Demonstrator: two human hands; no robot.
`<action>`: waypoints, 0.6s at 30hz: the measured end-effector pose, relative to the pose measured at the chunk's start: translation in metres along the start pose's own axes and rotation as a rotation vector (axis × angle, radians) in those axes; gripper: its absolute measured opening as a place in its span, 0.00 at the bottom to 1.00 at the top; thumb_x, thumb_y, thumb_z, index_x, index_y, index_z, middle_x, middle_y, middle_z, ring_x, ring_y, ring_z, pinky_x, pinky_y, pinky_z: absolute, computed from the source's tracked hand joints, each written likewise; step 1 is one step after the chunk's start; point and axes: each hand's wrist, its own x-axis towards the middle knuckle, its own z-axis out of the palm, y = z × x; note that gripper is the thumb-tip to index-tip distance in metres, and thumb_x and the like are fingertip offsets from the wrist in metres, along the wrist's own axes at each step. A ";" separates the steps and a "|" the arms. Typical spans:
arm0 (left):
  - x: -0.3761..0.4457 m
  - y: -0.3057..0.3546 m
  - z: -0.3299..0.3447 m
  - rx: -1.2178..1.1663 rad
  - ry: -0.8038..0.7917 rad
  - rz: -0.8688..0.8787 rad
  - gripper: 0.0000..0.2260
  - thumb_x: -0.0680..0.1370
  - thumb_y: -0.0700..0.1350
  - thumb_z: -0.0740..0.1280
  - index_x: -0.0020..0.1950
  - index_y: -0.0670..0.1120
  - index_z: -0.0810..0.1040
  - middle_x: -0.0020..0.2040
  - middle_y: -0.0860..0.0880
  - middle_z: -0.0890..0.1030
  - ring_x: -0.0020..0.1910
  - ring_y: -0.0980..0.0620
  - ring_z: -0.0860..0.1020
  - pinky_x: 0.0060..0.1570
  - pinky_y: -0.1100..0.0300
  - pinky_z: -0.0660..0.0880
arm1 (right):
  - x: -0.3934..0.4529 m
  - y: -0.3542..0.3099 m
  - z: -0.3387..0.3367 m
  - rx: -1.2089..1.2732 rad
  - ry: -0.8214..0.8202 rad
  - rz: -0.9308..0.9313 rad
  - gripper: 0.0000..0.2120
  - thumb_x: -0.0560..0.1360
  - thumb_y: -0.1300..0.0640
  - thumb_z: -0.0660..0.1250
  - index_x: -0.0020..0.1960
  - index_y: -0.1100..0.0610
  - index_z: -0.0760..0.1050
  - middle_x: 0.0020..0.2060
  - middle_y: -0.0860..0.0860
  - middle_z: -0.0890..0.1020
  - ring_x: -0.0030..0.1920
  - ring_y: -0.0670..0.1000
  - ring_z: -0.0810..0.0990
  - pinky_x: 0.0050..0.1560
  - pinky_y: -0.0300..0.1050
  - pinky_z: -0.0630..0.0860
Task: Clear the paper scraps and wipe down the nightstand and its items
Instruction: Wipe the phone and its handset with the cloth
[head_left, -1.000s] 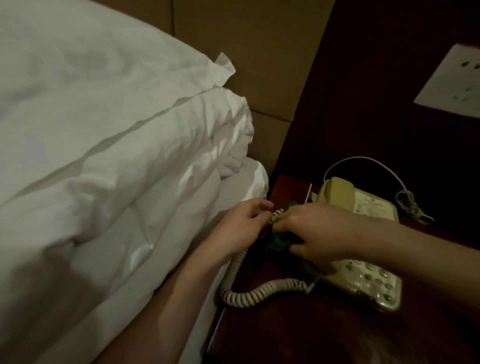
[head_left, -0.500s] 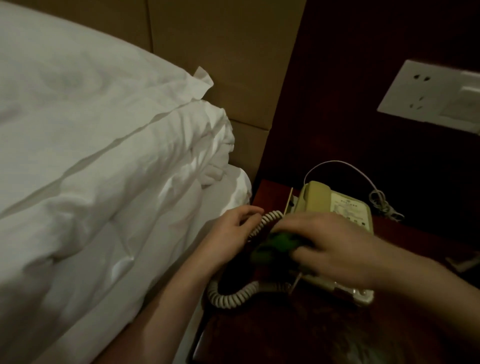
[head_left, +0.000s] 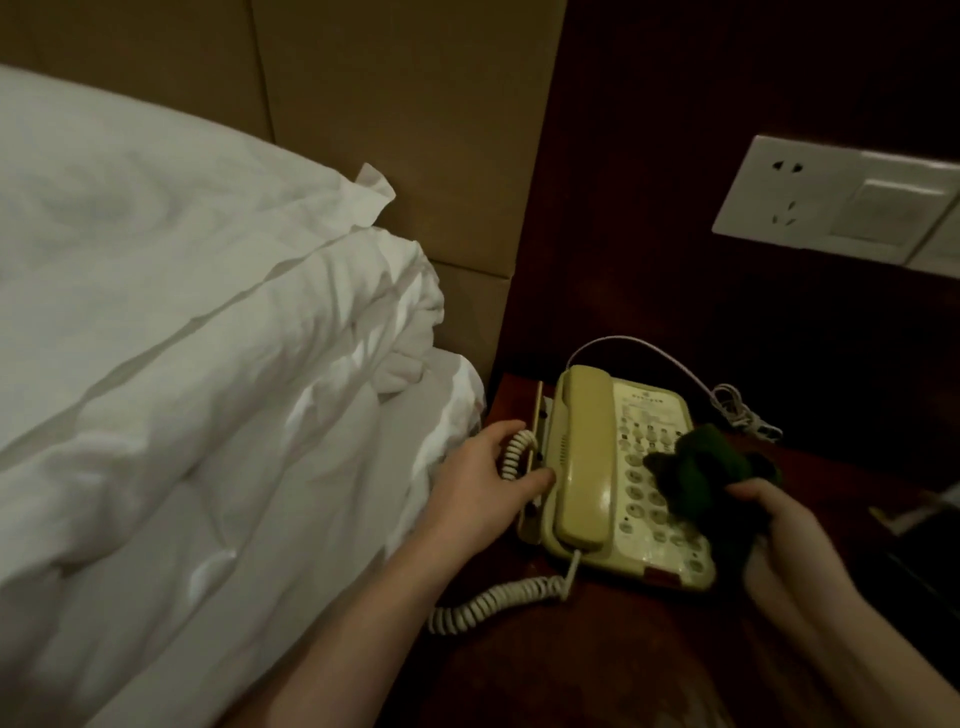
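A cream telephone (head_left: 618, 483) with its handset (head_left: 584, 457) in the cradle sits on the dark red-brown nightstand (head_left: 613, 649). My left hand (head_left: 483, 473) holds the coiled cord (head_left: 517, 452) at the phone's left side, thumb against the base. My right hand (head_left: 779, 525) grips a bunched dark green cloth (head_left: 701, 467) over the right part of the keypad. The cord runs on in a loop (head_left: 493, 600) in front of the phone.
A bed with white bedding (head_left: 208, 389) lies close along the nightstand's left edge. A thin pale cable (head_left: 727, 405) is bundled behind the phone. A white socket and switch plate (head_left: 841, 200) is on the dark wall panel. A dim object (head_left: 924, 506) lies at the right.
My right hand has moved with the green cloth from the cord at the phone's left side across to the keypad on the right. The handset is now uncovered. The camera view has risen.
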 end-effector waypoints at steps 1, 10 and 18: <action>0.001 -0.001 -0.001 0.000 0.047 0.008 0.30 0.75 0.53 0.77 0.77 0.56 0.73 0.66 0.55 0.83 0.63 0.57 0.80 0.66 0.54 0.78 | 0.005 0.002 0.004 0.012 -0.010 -0.006 0.10 0.81 0.60 0.61 0.59 0.58 0.77 0.56 0.59 0.84 0.56 0.56 0.84 0.51 0.50 0.77; 0.005 -0.005 -0.025 0.146 0.137 -0.015 0.26 0.80 0.57 0.70 0.78 0.60 0.69 0.65 0.60 0.81 0.63 0.57 0.80 0.67 0.52 0.76 | 0.039 0.006 0.041 -0.048 -0.122 -0.013 0.13 0.80 0.60 0.62 0.63 0.60 0.76 0.48 0.57 0.88 0.47 0.54 0.88 0.49 0.51 0.80; -0.006 0.003 -0.037 0.248 0.063 0.025 0.29 0.84 0.58 0.64 0.84 0.56 0.60 0.79 0.56 0.70 0.76 0.55 0.69 0.76 0.50 0.68 | -0.008 0.023 0.002 -0.005 0.006 -0.126 0.08 0.81 0.58 0.65 0.58 0.53 0.79 0.56 0.57 0.85 0.57 0.56 0.84 0.66 0.58 0.75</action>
